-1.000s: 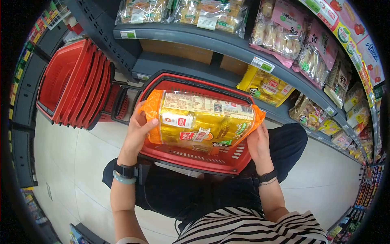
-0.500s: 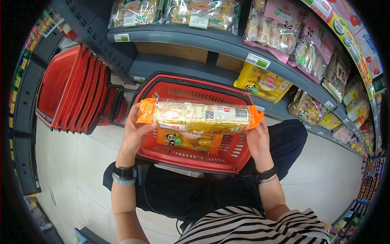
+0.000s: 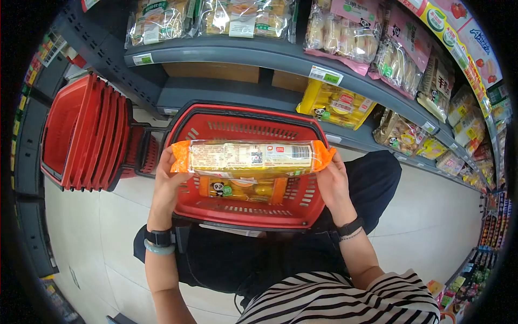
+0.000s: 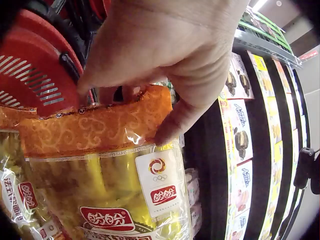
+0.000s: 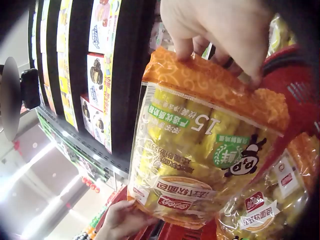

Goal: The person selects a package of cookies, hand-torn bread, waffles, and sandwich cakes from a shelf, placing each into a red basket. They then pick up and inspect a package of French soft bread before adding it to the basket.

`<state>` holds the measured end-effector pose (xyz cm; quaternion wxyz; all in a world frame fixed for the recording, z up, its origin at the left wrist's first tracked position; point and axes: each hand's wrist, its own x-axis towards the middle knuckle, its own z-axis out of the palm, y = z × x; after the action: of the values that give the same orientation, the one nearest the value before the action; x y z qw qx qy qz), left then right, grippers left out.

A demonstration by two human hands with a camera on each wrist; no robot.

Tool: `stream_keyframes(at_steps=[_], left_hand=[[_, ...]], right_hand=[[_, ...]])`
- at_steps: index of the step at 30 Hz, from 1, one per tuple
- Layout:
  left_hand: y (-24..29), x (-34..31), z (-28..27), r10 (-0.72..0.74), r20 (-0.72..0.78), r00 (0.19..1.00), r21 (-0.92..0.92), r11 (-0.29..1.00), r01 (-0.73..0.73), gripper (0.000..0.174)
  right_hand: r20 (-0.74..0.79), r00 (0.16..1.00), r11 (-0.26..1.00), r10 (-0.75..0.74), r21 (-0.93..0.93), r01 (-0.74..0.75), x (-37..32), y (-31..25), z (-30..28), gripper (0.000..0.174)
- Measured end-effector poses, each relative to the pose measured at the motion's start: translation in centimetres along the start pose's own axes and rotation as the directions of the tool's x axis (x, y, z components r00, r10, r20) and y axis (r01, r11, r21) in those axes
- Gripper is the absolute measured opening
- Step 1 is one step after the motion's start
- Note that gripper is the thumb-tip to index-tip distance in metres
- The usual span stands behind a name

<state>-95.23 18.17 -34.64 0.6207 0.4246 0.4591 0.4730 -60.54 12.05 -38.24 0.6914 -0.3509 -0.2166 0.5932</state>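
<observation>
A clear bag of yellow bread rolls (image 3: 251, 157) with orange ends hangs over the red shopping basket (image 3: 315, 197), its printed narrow side facing up. My left hand (image 3: 165, 186) pinches the orange end on the left, thumb on the near face in the left wrist view. At the other end, my right hand (image 3: 333, 186) grips the orange film between thumb and fingers, which the right wrist view shows from above. Beneath it, a second bag of bread rolls (image 3: 248, 190), with a panda print, lies in the basket, partly covered by the held bag.
Stacked red baskets (image 3: 81, 135) stand to the left. Ahead runs a grey shelf (image 3: 221, 51) with bagged breads on top. A yellow bag (image 3: 340, 105) lies on the lower shelf, behind the basket's right end. My knee (image 3: 377, 175) is close by on the right.
The held bag has turned from its broad printed face to its narrow side and sits slightly lower over the basket. The panda-print bag below now shows more. Both hands keep their grip.
</observation>
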Motion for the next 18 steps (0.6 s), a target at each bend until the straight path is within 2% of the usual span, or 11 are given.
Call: stream_keyframes(at_steps=[4,9,18], left_hand=[[-0.2,0.1,-0.2,0.002,0.001,1.0,-0.005,1.0,-0.002,0.056],[-0.9,0.5,-0.5,-0.159,-0.04,0.986,-0.047,0.986,0.158,0.055],[-2.2,1.3,-1.0,-0.228,-0.128,0.965,-0.151,0.966,0.208,0.057]], right_hand=[[0.005,1.0,1.0,0.007,-0.007,-0.007,0.1,0.1,0.2,0.024],[-0.029,0.999,0.996,0.03,-0.085,-0.032,0.5,0.2,0.5,0.021],[-0.06,0.995,0.987,0.076,-0.135,-0.083,1.2,1.3,0.3,0.02]])
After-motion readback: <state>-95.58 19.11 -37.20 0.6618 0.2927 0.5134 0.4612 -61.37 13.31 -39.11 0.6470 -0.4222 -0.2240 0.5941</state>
